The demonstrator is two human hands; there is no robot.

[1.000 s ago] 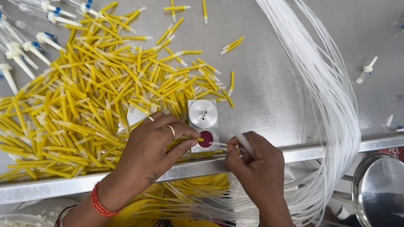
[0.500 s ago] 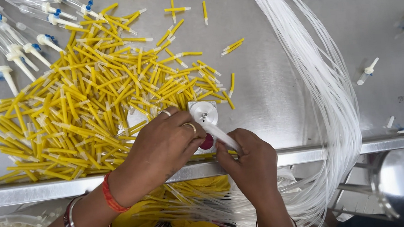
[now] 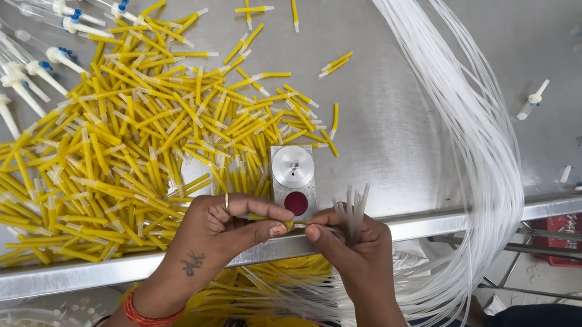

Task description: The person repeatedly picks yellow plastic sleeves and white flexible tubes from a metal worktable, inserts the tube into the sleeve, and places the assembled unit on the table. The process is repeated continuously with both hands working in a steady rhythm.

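The steel table [image 3: 401,124] carries a wide heap of yellow pieces [image 3: 125,144] on its left half. A thick bundle of clear tubes [image 3: 471,117] runs from far centre over the near right edge. A small metal block [image 3: 292,172] with a red spot sits at the near edge. Just in front of it, the left hand [image 3: 219,234] pinches one yellow piece [image 3: 279,221] at its tip. The right hand [image 3: 352,243] grasps several cut tube ends [image 3: 352,204], fingertips meeting the left thumb.
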